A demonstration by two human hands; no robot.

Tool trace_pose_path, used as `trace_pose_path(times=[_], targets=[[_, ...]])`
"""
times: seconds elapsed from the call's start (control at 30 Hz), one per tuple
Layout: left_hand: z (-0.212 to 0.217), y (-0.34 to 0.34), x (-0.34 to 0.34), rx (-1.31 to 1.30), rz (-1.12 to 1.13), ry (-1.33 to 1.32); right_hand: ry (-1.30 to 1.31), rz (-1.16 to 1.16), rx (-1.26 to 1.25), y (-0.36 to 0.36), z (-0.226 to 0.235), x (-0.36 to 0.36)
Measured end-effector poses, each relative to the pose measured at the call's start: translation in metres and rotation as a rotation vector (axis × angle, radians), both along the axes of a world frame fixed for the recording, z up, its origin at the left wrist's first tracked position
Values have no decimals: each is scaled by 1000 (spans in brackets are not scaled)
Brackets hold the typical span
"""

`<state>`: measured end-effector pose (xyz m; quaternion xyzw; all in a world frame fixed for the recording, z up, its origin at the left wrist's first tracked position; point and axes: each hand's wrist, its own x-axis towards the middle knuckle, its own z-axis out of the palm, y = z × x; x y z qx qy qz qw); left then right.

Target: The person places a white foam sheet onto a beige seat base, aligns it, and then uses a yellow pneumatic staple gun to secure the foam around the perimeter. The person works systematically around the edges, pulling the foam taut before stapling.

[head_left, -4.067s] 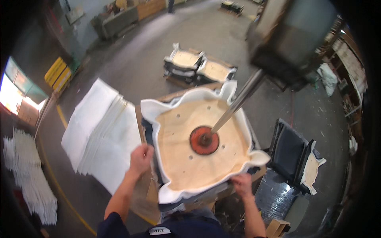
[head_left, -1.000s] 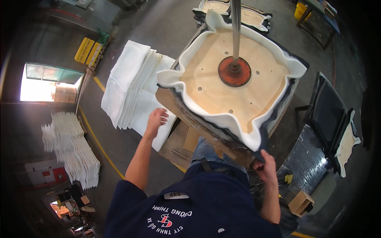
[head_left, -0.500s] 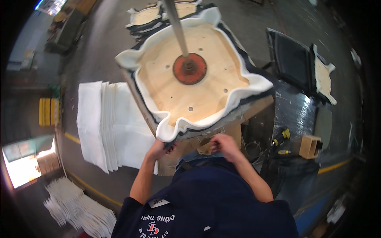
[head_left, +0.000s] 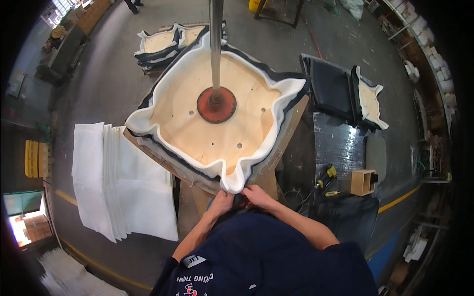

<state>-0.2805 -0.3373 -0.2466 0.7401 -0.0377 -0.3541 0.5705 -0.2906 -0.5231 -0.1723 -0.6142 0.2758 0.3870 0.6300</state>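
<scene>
In front of me is a plywood seat panel (head_left: 197, 143) with its corner toward me, edged by wavy white padding (head_left: 232, 183) and black cover fabric (head_left: 291, 106). A red round press disc (head_left: 229, 105) on a metal rod (head_left: 216, 44) bears down on the panel. My left hand (head_left: 222, 202) is closed at the near corner, just under the white padding, pinching the dark fabric edge. Beside it my right hand (head_left: 257, 196) is also closed on that corner's fabric. Some fingertips of both hands are hidden beneath the corner.
White padding sheets (head_left: 143, 192) lie stacked at left. A black cushion (head_left: 331, 89) and another padded panel (head_left: 370, 101) are at right. A drill (head_left: 326, 176), a yellow-handled tool (head_left: 332, 194) and a wooden box (head_left: 363, 182) sit nearer. Padded panels (head_left: 158, 43) are piled behind.
The seat panel has turned so one corner points at me. My right hand has come left and closed on the corner's fabric beside my left hand. My view has shifted.
</scene>
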Motion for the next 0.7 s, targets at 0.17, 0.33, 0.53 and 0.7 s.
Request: trace_pose_path(times=[0.17, 0.33, 0.53, 0.7], targets=[[-12, -2, -10, 31, 62, 31, 36, 97, -95, -1, -36, 2], [-7, -7, -8, 5, 98, -220, 66, -30, 94, 3, -29, 6], [45, -9, 10, 114, -194, -592, -299, 103, -75, 2, -7, 4], [37, -14, 1, 150, 26, -462, -412, 106, -94, -3, -3, 2]])
